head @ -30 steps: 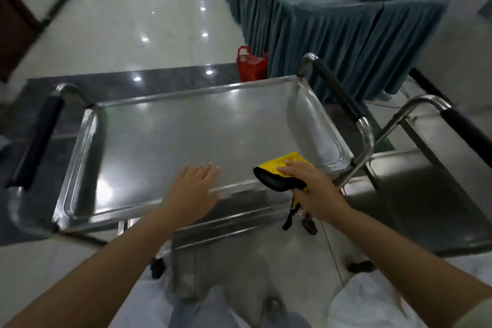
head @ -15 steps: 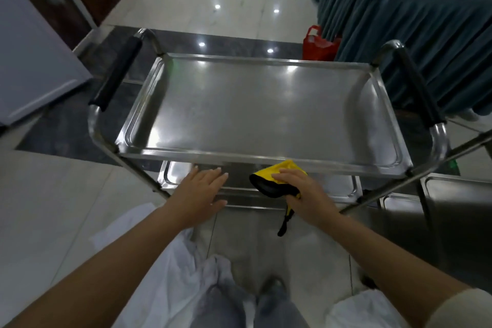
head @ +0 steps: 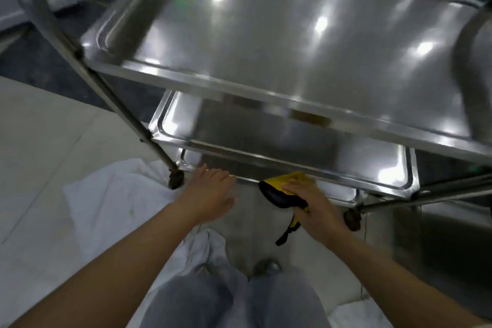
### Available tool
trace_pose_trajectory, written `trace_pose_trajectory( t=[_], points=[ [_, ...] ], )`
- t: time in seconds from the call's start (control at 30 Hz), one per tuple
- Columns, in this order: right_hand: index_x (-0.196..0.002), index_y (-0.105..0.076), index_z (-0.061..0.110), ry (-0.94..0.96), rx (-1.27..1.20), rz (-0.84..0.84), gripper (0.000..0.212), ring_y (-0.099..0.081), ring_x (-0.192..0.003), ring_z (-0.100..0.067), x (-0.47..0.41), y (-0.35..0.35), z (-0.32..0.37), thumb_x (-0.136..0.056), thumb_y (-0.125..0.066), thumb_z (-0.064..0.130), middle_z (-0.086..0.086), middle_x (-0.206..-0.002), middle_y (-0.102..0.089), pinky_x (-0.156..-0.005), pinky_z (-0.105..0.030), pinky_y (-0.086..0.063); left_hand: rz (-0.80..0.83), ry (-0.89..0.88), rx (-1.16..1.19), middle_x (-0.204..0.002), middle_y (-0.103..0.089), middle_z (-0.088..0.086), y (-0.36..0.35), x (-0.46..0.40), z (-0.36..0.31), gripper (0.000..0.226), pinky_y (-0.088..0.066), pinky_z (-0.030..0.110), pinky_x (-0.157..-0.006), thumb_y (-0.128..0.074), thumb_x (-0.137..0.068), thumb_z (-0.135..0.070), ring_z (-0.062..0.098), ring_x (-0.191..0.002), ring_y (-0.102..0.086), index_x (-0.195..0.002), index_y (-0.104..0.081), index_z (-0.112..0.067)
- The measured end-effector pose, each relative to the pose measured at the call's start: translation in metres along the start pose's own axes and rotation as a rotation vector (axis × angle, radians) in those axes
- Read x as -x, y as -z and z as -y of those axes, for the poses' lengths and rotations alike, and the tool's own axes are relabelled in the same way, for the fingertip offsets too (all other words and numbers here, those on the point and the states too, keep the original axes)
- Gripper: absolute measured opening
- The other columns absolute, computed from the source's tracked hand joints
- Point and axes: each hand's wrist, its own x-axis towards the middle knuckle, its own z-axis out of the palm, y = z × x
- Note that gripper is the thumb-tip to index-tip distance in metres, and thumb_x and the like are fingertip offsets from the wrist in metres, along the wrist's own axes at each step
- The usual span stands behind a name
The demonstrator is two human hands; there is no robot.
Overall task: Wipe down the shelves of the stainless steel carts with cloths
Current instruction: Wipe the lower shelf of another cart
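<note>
Low in the frame, the left hand (head: pixel 210 192) lies flat with straight fingers on the lowest shelf (head: pixel 343 192) rim, steadying; right of it the right hand (head: pixel 311 202) grips the yellow cloth (head: pixel 279 189) there. Best push long overlapping strokes inward under the middle shelf (head: pixel 306 146).

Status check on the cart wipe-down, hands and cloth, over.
Left hand open, fingers at the lower shelf front edge. Right hand pressing the yellow cloth on that edge. Top shelf overhangs; nothing blocking.
</note>
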Motion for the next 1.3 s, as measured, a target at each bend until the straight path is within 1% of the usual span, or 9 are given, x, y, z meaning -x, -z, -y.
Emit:
trace_pose_trajectory(
  t=[0.13,0.27,0.47,0.53,0.63,0.77,0.9,1.1,1.3],
  points=[
    [-0.117,-0.064,0.006,0.040,0.087,0.023,0.047,-0.047,-0.121,-0.021,-0.013,-0.067,-0.097,-0.074,-0.060,-0.014,-0.008,-0.125,-0.054,-0.103,-0.027,-0.038,0.059,0.013,-0.075,-0.157,-0.027,0.000,-0.099,-0.070,0.015,0.060,-0.009,0.038,-0.120,-0.038,-0.098,-0.047,0.018,-0.144,-0.023,-0.151,-0.024,-0.025],
    [-0.120,-0.059,0.010,0.106,0.066,-0.077,0.048,-0.047,-0.117,-0.011,-0.037,-0.121,-0.190,-0.078,-0.052,-0.010,-0.006,-0.120,-0.055,-0.101,-0.015,-0.036,-0.022,0.052,-0.108,-0.156,-0.030,0.005,-0.183,-0.149,0.030,0.061,-0.014,0.041,-0.117,-0.040,-0.098,-0.045,0.023,-0.143,-0.027,-0.150,-0.026,-0.017],
    [-0.125,-0.059,0.007,-0.007,0.108,-0.235,0.050,-0.053,-0.120,-0.034,-0.080,-0.182,-0.312,-0.080,-0.061,-0.014,-0.012,-0.130,-0.054,-0.096,-0.045,-0.047,-0.084,0.108,-0.041,-0.161,-0.020,0.000,-0.280,-0.242,0.043,0.065,-0.012,0.046,-0.119,-0.042,-0.098,-0.047,0.019,-0.147,-0.017,-0.153,-0.021,-0.020],
    [-0.128,-0.057,0.010,-0.048,0.119,-0.225,0.048,-0.049,-0.124,-0.033,-0.090,-0.194,-0.339,-0.084,-0.059,-0.009,-0.013,-0.135,-0.051,-0.100,-0.043,-0.044,-0.113,0.130,-0.046,-0.161,-0.019,0.001,-0.303,-0.263,0.044,0.065,-0.013,0.046,-0.118,-0.041,-0.098,-0.048,0.020,-0.147,-0.018,-0.153,-0.021,-0.020],
    [-0.124,-0.058,0.006,-0.056,0.112,-0.299,0.047,-0.056,-0.112,-0.036,-0.093,-0.210,-0.364,-0.082,-0.059,-0.013,-0.019,-0.125,-0.055,-0.092,-0.019,-0.039,-0.097,0.183,0.021,-0.162,-0.015,0.001,-0.334,-0.281,0.041,0.064,-0.012,0.047,-0.118,-0.038,-0.099,-0.049,0.020,-0.148,-0.015,-0.153,-0.019,-0.020],
    [-0.132,-0.052,0.008,-0.130,0.159,-0.098,0.049,-0.052,-0.118,-0.042,-0.081,-0.226,-0.381,-0.085,-0.059,-0.006,-0.019,-0.135,-0.048,-0.098,-0.050,-0.044,-0.057,0.246,0.095,-0.162,-0.011,0.005,-0.358,-0.284,0.043,0.068,-0.015,0.048,-0.118,-0.035,-0.099,-0.052,0.022,-0.148,-0.014,-0.154,-0.015,-0.018],
    [-0.142,-0.041,0.022,-0.119,0.353,0.012,0.051,-0.015,-0.146,-0.028,-0.083,-0.230,-0.392,-0.093,-0.057,0.019,-0.009,-0.155,-0.025,-0.117,-0.044,-0.017,-0.052,0.358,0.172,-0.163,0.000,0.009,-0.362,-0.296,0.047,0.076,-0.008,0.051,-0.119,-0.030,-0.098,-0.057,0.026,-0.149,-0.004,-0.155,-0.003,-0.014],
    [-0.141,-0.035,0.044,-0.222,0.373,-0.028,0.066,0.004,-0.147,-0.021,-0.093,-0.239,-0.403,-0.080,-0.026,0.070,0.007,-0.159,-0.009,-0.114,-0.058,-0.013,-0.025,0.499,0.269,-0.158,0.018,0.021,-0.361,-0.329,0.019,0.094,0.006,0.059,-0.115,-0.017,-0.090,-0.074,0.041,-0.145,0.015,-0.152,0.012,-0.010],
    [-0.143,-0.035,0.038,-0.334,0.501,-0.207,0.057,-0.003,-0.146,-0.030,-0.126,-0.242,-0.426,-0.090,-0.038,0.060,-0.003,-0.159,-0.015,-0.111,-0.063,-0.018,-0.090,0.538,0.219,-0.154,0.025,0.025,-0.381,-0.336,0.008,0.105,0.011,0.062,-0.111,-0.014,-0.082,-0.082,0.044,-0.142,0.022,-0.150,0.019,-0.008]
  ],
)
